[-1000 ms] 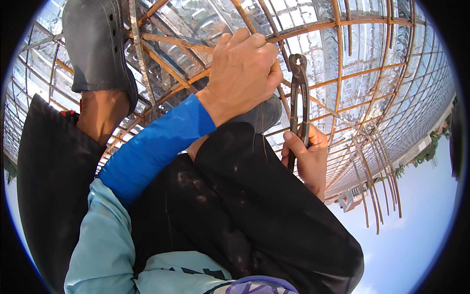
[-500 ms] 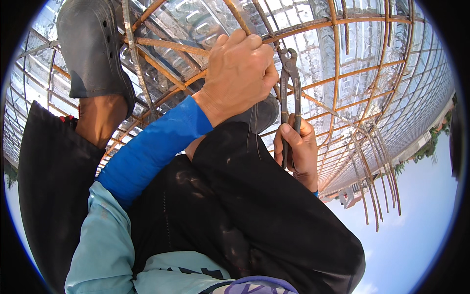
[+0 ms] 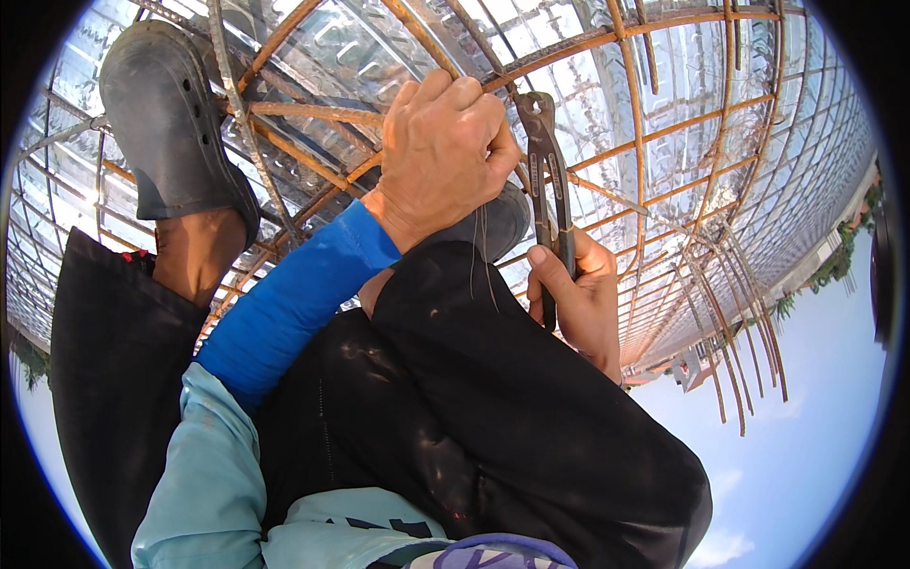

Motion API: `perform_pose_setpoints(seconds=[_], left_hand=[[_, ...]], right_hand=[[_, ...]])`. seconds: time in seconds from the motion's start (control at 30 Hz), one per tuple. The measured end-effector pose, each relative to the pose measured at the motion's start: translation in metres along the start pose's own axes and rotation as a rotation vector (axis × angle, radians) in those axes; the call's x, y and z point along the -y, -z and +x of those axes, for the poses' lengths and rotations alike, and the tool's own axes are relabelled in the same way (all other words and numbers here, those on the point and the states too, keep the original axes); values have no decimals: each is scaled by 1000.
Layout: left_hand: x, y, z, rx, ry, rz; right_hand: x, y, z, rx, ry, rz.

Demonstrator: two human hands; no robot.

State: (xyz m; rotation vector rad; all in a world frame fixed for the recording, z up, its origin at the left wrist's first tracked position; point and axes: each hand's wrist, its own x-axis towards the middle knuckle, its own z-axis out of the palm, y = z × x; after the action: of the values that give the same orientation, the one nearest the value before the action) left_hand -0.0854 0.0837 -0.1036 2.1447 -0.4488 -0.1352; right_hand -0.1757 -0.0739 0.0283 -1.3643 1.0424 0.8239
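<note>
My left hand (image 3: 441, 161) is closed in a fist over the rusty rebar grid, with thin tie wires (image 3: 482, 248) gripped in it; their loose ends hang below the fingers. Just to the right, my right hand (image 3: 580, 299) is wrapped around the handles of dark metal pincers (image 3: 545, 175). The pincers point upward, and their head stands beside my left fist, close to a rebar (image 3: 569, 43). Whether the jaws touch any wire is hard to make out. My left palm and the inner side of its fingers are hidden.
Crossing rebars spread out over shiny, embossed sheeting (image 3: 678, 85). A dark clog (image 3: 166, 119) rests on the bars at left; another shoe (image 3: 502, 223) sits behind my left wrist. Several bar ends (image 3: 735, 322) jut out at right. My black-trousered knee (image 3: 569, 417) is bent below my hands.
The pincers have turned a little in my right hand, so their head shows from another side. Both hands appear slightly farther left, as does the grid. My left fist keeps hold of the wires.
</note>
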Motion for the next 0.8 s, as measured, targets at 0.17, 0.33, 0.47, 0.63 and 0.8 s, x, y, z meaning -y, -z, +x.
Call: perform_pose_setpoints(seconds=[0.17, 0.33, 0.47, 0.63, 0.8], left_hand=[[1, 0, -1, 1, -15, 12], [0, -4, -4, 34, -14, 66], [0, -5, -5, 7, -54, 59], [-1, -5, -3, 29, -43, 66], [-6, -2, -3, 37, 16, -9]], right_hand=[[9, -6, 5, -10, -59, -11], [14, -1, 5, 42, -96, 50], [10, 11, 9, 126, -173, 201], [-3, 5, 1, -33, 11, 71], [-24, 16, -5, 1, 28, -130]])
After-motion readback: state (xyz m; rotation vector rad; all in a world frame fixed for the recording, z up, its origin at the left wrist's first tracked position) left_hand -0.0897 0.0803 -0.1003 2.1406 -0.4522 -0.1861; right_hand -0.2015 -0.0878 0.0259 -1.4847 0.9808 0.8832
